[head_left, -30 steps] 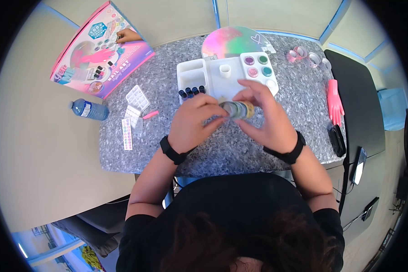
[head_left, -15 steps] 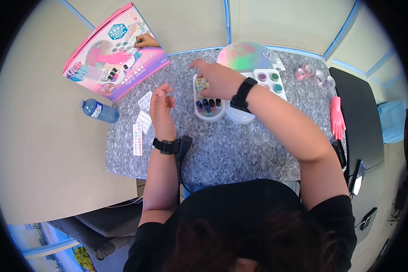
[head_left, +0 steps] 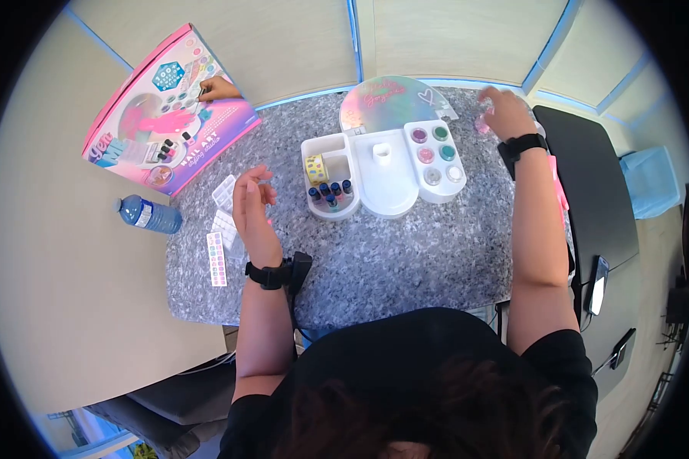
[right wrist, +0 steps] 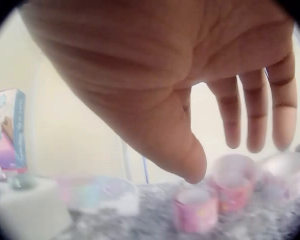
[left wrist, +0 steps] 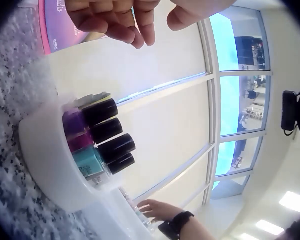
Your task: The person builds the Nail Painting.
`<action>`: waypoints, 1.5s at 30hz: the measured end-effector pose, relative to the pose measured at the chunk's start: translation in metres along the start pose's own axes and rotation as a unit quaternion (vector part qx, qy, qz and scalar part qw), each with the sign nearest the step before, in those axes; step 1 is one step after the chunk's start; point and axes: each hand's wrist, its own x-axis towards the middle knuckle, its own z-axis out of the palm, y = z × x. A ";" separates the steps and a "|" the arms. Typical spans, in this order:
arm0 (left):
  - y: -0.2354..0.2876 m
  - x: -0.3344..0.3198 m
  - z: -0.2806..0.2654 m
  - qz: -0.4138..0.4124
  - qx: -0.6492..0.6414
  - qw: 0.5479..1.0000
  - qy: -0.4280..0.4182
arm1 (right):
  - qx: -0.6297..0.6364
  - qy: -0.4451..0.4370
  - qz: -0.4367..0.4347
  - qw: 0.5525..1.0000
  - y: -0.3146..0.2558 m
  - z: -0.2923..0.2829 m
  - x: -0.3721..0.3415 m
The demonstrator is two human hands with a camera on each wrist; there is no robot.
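Observation:
My right hand [head_left: 509, 115] reaches over the back right of the table with fingers spread, holding nothing. Just below its thumb, in the right wrist view, stand a small pink tape roll [right wrist: 196, 212] and a larger pink roll [right wrist: 235, 182], with a pale roll [right wrist: 285, 175] beside them. My left hand [head_left: 254, 210] hovers above the left side of the table, fingers loosely bent and holding nothing. In the white tray's [head_left: 388, 199] left part sit a yellow patterned tape roll [head_left: 316, 169] and several nail polish bottles [head_left: 331, 191] with dark caps.
Glitter pots [head_left: 426, 154] fill the tray's right part, with a shiny rounded panel [head_left: 390, 103] behind it. A large box [head_left: 172, 115], a water bottle [head_left: 149, 215] and a sticker sheet [head_left: 217, 260] are on the left. A pink model hand [head_left: 559, 187] is partly hidden by my right arm.
The tape rolls held between both hands went into the tray's left part with my right hand, which let go and swung to the back right. My left hand drew back to the left.

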 end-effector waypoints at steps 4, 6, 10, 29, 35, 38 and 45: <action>0.002 -0.003 0.006 0.011 0.006 1.000 -0.016 | 0.001 -0.078 0.031 0.996 0.072 0.041 0.005; -0.002 -0.003 0.007 0.020 0.007 1.000 0.000 | 0.028 -0.067 0.021 0.997 0.076 0.046 0.004; -0.009 -0.003 0.005 0.014 0.032 0.999 -0.009 | 0.072 -0.054 0.007 0.996 0.074 0.055 0.008; -0.010 -0.007 0.010 0.006 0.016 0.999 -0.034 | 0.121 -0.069 -0.124 0.982 0.011 0.024 -0.064; -0.008 -0.009 0.013 0.008 0.023 0.998 -0.052 | 0.109 -0.049 -0.136 0.983 -0.004 -0.002 -0.128; -0.009 -0.010 0.013 0.011 0.024 0.998 -0.062 | 0.127 -0.039 -0.157 0.979 -0.008 -0.012 -0.155; 0.011 -0.028 0.037 0.061 0.010 0.986 -0.157 | 0.155 -0.069 -0.166 0.971 -0.043 -0.025 -0.211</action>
